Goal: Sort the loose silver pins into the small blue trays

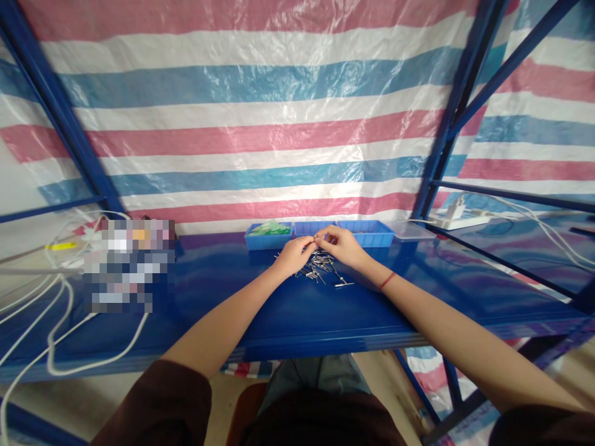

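Observation:
My left hand [296, 254] and my right hand [343, 245] meet fingertip to fingertip above a pile of small metal pins [317, 266] on the blue table. The fingers of each are pinched together around something too small to make out. Just beyond the hands stand blue bins: the left bin [268, 243] holds green-wrapped items [269, 228], the right bin [372, 238] has some small parts inside, and my right hand partly hides the middle bin [304, 229]. A T-shaped metal piece [344, 284] lies at the pile's near right side.
White cables [62, 322] loop over the table's left end beside a blurred-out heap [130, 266]. A clear plastic lid [415, 231] and a white power strip [460, 220] are at the right. Blue metal posts [446, 133] frame a striped sheet [260, 136] behind.

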Available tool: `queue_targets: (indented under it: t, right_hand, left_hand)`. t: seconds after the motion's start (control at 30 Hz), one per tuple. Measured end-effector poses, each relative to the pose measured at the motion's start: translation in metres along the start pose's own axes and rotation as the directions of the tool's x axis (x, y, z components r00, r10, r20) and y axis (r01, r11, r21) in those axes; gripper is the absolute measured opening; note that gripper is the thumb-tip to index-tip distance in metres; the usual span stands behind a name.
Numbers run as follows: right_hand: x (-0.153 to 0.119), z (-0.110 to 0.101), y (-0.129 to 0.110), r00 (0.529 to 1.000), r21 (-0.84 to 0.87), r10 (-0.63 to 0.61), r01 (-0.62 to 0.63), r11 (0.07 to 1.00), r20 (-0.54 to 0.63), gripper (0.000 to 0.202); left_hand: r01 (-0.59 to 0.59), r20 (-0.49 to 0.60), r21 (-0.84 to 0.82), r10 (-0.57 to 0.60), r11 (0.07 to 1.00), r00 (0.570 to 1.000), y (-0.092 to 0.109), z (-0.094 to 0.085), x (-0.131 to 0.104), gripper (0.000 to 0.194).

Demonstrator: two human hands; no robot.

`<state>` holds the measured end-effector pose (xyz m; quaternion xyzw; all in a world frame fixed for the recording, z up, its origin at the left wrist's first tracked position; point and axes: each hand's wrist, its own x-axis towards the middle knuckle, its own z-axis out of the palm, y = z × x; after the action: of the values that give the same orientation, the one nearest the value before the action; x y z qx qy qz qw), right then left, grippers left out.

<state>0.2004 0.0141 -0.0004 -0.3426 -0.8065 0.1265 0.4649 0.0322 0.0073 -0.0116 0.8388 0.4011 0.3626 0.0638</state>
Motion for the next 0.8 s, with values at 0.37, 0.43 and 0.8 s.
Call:
queue_targets:
  t: [0.37, 0.43, 0.8]
  right_hand:
    - [-0.0009, 0.0005, 0.0005, 0.998, -0.001, -0.062, 0.062, 0.998, -0.016, 0.022]
    - [-0.0002, 0.0002, 0.0003, 0.998, -0.016, -0.054, 0.053, 0.998, -0.023, 0.023]
    - [-0.0014, -0.0081, 0.0056, 0.991, -0.195, -0.113, 0.124, 0.973, 0.066, 0.023]
  left_hand:
    - [0.009, -0.119, 0.058, -0.002, 0.998, 0.993, -0.0015, 0.0003, 0.0013, 0.017]
    - [0.023, -0.160, 0.063, -0.013, 0.998, 0.987, -0.0009, -0.0016, 0.0006, 0.014]
    - [-0.007, -0.235, 0.105, 0.032, 0.994, 0.971, -0.0009, -0.0066, -0.0007, 0.015]
